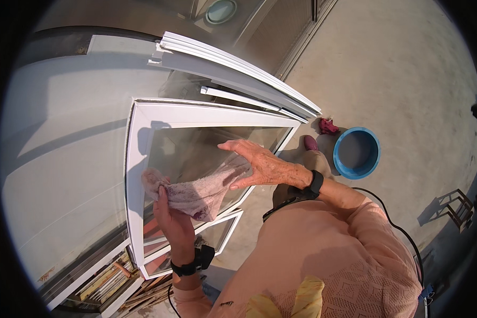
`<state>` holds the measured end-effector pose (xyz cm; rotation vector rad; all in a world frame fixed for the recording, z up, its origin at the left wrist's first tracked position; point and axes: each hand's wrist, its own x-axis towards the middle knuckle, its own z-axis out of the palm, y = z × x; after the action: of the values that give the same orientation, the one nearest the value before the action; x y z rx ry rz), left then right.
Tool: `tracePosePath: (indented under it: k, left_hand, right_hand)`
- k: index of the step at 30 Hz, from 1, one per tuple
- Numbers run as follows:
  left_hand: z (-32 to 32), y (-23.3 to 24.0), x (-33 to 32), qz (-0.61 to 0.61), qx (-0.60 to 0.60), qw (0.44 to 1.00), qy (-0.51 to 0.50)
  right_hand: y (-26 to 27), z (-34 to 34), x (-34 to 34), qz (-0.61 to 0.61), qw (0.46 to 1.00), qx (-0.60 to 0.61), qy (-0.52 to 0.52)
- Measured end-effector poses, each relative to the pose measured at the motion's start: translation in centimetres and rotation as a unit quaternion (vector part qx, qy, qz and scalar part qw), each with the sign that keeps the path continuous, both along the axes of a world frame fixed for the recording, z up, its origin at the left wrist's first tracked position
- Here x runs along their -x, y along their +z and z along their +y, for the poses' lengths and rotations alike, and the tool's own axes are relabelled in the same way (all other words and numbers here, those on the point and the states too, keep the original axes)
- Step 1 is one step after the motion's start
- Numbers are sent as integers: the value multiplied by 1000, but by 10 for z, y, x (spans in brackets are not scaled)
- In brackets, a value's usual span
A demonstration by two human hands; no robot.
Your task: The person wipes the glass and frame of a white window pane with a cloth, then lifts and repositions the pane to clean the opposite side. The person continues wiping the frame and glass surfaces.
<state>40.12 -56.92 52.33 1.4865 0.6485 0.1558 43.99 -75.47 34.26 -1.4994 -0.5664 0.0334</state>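
Observation:
My left hand (174, 222) grips a damp-looking pinkish cloth (198, 194) between thumb and fingers, at its left end. The cloth stretches to the right in front of the glass. Its other end reaches my right hand (264, 165), whose thumb and index finger are spread wide; whether the remaining fingers hold the cloth is hidden. Behind both hands leans a white-framed glass window sash (137, 159), upright against a pale wall. A black band is on each wrist.
White frame profiles (238, 65) lean behind the sash. A blue basin (377, 153) of greyish water and a crumpled dark red cloth (328, 126) are on the concrete floor. A smaller framed pane (232, 226) and wooden strips (151, 292) lie low at left. A small metal frame (459, 208) stands far right.

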Motion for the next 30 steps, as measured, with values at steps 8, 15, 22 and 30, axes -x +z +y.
tracePosePath:
  k: [8,15,22,30]
  left_hand:
    - [20,-15,-1,53,-288,903,-314]
    - [22,-10,4,117,-469,731,-481]
    - [66,21,-50,-200,-714,625,-245]
    - [96,1,-84,-215,-790,510,-262]
  right_hand:
    - [23,14,15,227,930,-224,182]
    - [21,32,-7,405,814,-411,65]
    - [61,46,-65,292,864,-379,-159]
    - [44,117,-115,-58,933,-91,-344]
